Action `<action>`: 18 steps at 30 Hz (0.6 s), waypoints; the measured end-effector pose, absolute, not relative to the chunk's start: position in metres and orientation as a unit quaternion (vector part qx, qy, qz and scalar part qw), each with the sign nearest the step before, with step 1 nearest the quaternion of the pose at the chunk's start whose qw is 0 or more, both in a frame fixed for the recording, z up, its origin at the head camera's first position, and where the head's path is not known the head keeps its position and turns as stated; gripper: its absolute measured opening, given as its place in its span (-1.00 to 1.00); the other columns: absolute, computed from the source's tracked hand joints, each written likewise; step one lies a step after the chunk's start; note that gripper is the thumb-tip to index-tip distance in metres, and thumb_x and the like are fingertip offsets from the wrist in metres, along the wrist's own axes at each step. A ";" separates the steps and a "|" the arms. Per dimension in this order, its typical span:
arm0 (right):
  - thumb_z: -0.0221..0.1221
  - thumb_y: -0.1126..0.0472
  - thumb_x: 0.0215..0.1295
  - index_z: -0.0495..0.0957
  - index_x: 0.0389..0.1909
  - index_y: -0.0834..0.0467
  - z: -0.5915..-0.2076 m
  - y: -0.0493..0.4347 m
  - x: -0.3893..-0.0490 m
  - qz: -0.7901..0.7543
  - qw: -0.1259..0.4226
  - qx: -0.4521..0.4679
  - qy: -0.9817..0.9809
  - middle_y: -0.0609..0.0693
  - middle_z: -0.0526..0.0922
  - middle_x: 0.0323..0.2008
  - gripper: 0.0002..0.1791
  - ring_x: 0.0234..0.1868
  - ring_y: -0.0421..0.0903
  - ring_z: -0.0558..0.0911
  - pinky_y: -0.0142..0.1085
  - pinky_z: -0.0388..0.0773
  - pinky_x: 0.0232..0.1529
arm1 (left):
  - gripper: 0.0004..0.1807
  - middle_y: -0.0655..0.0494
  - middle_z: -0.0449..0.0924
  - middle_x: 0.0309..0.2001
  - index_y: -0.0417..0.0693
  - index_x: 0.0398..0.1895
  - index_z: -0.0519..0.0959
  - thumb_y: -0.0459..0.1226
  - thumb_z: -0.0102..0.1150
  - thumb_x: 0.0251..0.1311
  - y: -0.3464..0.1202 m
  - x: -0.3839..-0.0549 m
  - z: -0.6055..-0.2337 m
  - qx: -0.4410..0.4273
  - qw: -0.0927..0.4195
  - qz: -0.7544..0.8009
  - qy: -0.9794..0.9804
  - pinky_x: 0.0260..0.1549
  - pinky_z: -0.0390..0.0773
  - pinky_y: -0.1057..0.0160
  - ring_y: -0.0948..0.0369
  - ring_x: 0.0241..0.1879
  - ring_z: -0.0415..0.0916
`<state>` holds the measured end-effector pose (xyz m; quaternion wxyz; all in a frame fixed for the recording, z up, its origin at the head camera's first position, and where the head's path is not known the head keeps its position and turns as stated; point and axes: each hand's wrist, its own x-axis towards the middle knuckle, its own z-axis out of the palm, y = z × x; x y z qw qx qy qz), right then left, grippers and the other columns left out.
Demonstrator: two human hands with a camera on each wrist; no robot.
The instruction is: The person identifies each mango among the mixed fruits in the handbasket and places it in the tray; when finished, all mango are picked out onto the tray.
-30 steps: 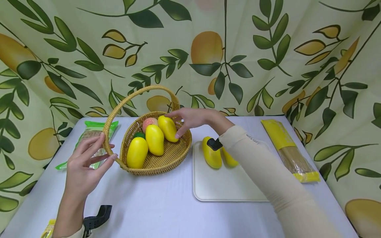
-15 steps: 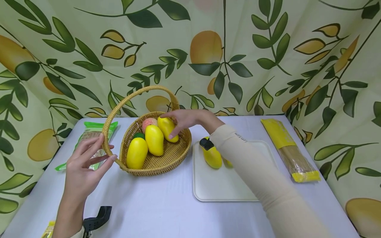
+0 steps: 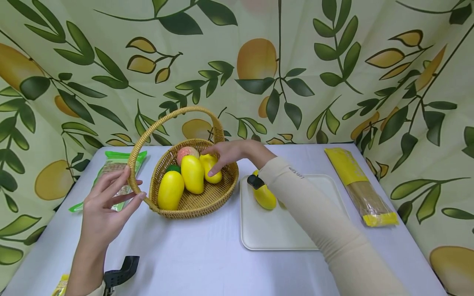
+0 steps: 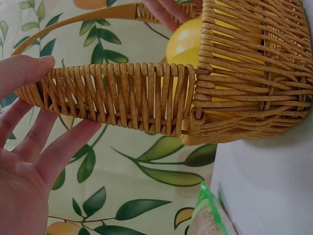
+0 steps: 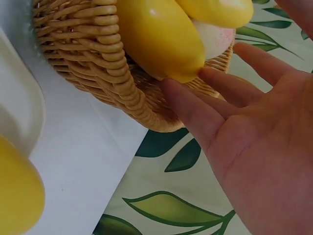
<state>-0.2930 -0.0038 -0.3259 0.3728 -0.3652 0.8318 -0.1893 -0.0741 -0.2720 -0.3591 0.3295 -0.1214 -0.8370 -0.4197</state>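
Observation:
A wicker basket [image 3: 207, 204] with a tall arched handle stands left of the middle of the table. It holds three yellow mangoes, a pinkish round fruit [image 3: 187, 152] at the back and a green fruit [image 3: 173, 168] mostly hidden. My left hand [image 4: 34, 142] pinches the basket's handle [image 4: 117, 95] low on its left side, thumb on one face and fingers on the other. Over the basket's right rim reaches my right hand [image 3: 231, 152], its extended fingers touching the rightmost mango [image 3: 212, 172]. In the right wrist view those fingertips meet the end of a mango [image 5: 161, 39].
Right of the basket lies a pale tray [image 3: 281, 238] with a mango [image 3: 264, 197] on it, partly behind the right sleeve. A yellow noodle-like packet [image 3: 359, 189] lies far right. A green-edged packet [image 3: 112, 164] sits behind the left hand, and a patterned curtain [image 3: 222, 61] backs the table.
The rightmost mango has shifted a little toward the near side of the basket and settled lower. My right hand has moved slightly with it, while the left hand stays on the handle.

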 end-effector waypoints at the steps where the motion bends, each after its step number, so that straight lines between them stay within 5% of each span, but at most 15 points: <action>1: 0.35 -0.18 0.25 0.07 0.62 -0.06 -0.326 -0.004 -0.293 -0.187 0.374 -0.365 0.832 -0.01 0.08 0.64 0.01 0.66 0.01 0.08 0.07 0.12 0.67 | -0.17 0.41 0.52 0.16 -0.25 0.30 0.54 -0.75 0.43 -0.20 -0.272 -0.074 -0.359 -0.121 0.330 -0.420 -0.837 -0.18 0.63 0.67 0.59 -0.01 0.64; 18: 0.22 -0.26 0.33 0.28 0.54 0.02 -0.334 -0.009 -0.289 -0.146 0.365 -0.358 0.847 0.03 0.09 0.63 -0.16 0.66 0.03 0.06 0.03 0.10 0.68 | -0.13 0.40 0.53 0.15 -0.24 0.33 0.52 -0.79 0.39 -0.19 -0.270 -0.071 -0.355 -0.123 0.323 -0.420 -0.839 -0.18 0.65 0.64 0.55 -0.01 0.64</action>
